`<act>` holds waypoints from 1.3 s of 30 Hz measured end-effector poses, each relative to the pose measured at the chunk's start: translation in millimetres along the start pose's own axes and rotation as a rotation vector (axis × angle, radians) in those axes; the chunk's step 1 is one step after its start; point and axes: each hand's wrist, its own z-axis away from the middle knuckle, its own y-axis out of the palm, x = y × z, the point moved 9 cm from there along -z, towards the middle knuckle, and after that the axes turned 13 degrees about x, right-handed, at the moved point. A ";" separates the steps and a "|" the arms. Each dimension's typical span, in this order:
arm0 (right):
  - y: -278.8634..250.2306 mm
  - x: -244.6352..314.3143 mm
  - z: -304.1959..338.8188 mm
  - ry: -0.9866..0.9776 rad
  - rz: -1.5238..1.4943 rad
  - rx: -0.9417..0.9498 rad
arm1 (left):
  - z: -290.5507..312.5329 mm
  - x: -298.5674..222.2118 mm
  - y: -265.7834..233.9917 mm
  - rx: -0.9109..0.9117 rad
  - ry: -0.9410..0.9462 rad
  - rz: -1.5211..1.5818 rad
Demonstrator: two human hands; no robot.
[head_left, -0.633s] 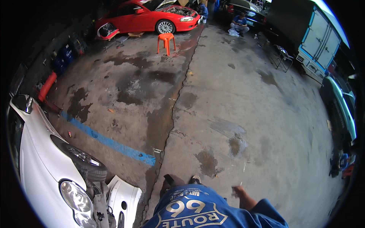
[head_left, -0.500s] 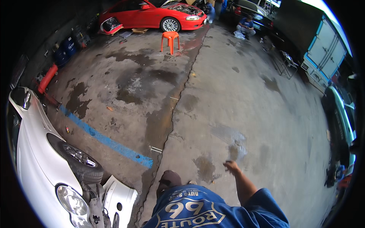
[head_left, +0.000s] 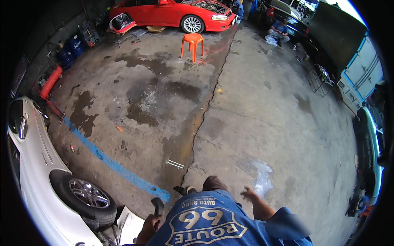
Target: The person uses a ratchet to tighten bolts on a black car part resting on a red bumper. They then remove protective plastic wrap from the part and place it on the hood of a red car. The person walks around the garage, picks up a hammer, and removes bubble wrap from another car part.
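Note:
At the lower edge, left of my blue shirt (head_left: 201, 219), my left hand (head_left: 153, 222) is closed around a dark hammer-like tool (head_left: 157, 202). The tool's wide head points up and away from my fist; its exact kind is hard to make out. To the right of my shirt, my right hand (head_left: 248, 194) hangs over the concrete with its fingers apart and nothing visible in it. A pale wet patch (head_left: 262, 178) lies on the floor just beyond that hand. My shoe shows in part below my dark trouser leg (head_left: 215, 183).
A white car (head_left: 37, 156) with its front wheel (head_left: 88, 194) and loose bumper (head_left: 130, 225) stands close left. Ahead are an orange stool (head_left: 192, 44) and a red car (head_left: 168, 16). Far right, a person (head_left: 280, 30) crouches near a metal-framed stand (head_left: 322, 78).
My left hand has come into view with the dark tool. My right hand has swung slightly, its fingers now spread. The view has shifted, showing more of the white car's wheel.

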 end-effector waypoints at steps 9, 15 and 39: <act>-36.7 112.4 -7.2 -0.751 0.153 0.420 | -126.5 -177.5 -104.3 -0.201 -0.226 0.465; -212.9 452.9 -160.3 -0.100 0.560 -0.042 | -121.1 -295.7 -95.0 -0.054 -0.206 0.522; -16.7 1094.7 -251.3 -0.180 0.358 0.217 | -280.7 -581.7 -677.1 -0.109 -0.200 0.616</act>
